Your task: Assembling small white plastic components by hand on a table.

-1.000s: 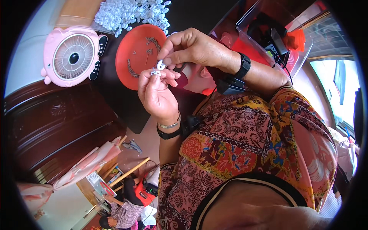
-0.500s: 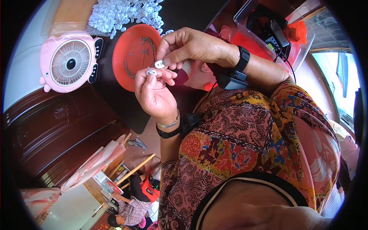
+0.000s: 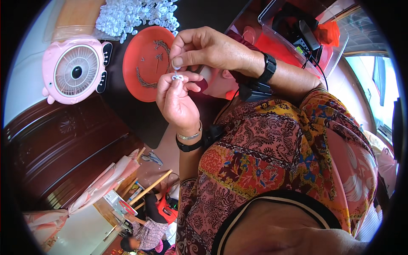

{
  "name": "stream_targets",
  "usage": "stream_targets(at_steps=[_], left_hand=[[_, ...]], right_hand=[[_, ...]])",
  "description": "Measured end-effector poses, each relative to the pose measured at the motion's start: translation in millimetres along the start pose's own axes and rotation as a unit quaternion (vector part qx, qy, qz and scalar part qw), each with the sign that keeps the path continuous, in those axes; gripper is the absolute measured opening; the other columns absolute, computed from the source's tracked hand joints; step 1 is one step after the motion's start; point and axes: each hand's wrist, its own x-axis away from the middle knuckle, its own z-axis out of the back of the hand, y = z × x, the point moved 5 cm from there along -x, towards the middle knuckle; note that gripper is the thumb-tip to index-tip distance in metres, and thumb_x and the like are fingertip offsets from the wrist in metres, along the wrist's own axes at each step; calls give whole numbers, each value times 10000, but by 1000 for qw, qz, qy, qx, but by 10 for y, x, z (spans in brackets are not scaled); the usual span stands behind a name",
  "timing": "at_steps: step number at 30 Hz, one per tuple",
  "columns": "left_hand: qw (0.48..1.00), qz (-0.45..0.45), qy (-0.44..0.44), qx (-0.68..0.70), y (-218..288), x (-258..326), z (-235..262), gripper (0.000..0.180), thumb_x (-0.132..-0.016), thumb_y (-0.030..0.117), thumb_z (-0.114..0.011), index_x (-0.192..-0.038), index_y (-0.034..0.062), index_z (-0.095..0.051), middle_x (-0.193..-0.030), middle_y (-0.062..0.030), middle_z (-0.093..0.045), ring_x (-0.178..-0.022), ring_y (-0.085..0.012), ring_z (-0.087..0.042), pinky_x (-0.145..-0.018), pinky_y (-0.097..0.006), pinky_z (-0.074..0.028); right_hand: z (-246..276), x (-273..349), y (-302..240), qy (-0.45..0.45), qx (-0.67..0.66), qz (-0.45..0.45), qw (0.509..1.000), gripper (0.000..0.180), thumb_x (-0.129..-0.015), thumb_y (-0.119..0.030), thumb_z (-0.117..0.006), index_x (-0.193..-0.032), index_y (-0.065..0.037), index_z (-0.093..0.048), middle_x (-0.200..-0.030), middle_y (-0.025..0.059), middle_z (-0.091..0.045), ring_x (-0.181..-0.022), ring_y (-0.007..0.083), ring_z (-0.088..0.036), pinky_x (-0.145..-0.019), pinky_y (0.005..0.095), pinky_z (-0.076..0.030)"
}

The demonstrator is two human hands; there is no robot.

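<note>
My left hand (image 3: 177, 104), with a bracelet and a black wrist strap, pinches a small white plastic piece with holes (image 3: 177, 77) between thumb and fingertips. A thin grey metal bit seems to stand up from that piece. Just above it, my right hand (image 3: 204, 49) has thumb and forefinger closed on a second small white piece (image 3: 176, 67), mostly covered by the fingers. The two pieces are touching or almost so; I cannot tell which. Behind the hands, a round red plate (image 3: 138, 51) holds many small grey metal pins (image 3: 144, 80).
A heap of small white plastic pieces (image 3: 123, 19) lies on the dark table (image 3: 127, 112) beyond the plate. A pink fan (image 3: 76, 72) stands at the left. A clear bin (image 3: 272, 21) with black devices is at upper right. Another person (image 3: 148, 233) sits lower left.
My right hand has brought its white piece down over the one in my left hand and turned it, so less of it shows. My left hand has shifted slightly right.
</note>
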Motion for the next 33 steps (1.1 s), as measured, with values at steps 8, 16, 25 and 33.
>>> stream_targets(at_steps=[8,16,25,33], left_hand=[[1000,-16,2,27,15,-7,35,204,-895,129,-394,-880,-24,-529,-830,-208,-631,-716,-288,-636,-583,-287,-484],[999,-15,45,-23,55,25,33,168,-903,119,-424,-846,-12,-513,-734,-139,-601,-626,-195,-585,-538,-246,-443],[990,-8,54,-129,29,60,50,170,-901,114,-465,-764,20,-499,-645,-45,-515,-538,-110,-483,-489,-212,-358],[988,8,66,-139,12,84,67,162,-880,109,-486,-742,24,-499,-625,-29,-500,-533,-93,-465,-494,-204,-332]], right_hand=[[9,12,76,25,-19,15,999,110,-851,-114,-674,-898,-16,-654,-812,1,-642,-743,50,-580,-682,198,-481],[87,24,87,11,-17,-78,997,120,-837,-105,-684,-930,-29,-675,-767,0,-659,-681,61,-617,-627,186,-503],[75,44,65,14,-59,-85,995,129,-847,-96,-669,-952,-22,-677,-794,18,-677,-695,67,-639,-623,178,-518],[41,56,52,-7,-10,-32,999,119,-837,-106,-690,-930,-31,-685,-774,-12,-658,-692,33,-594,-628,171,-496]])
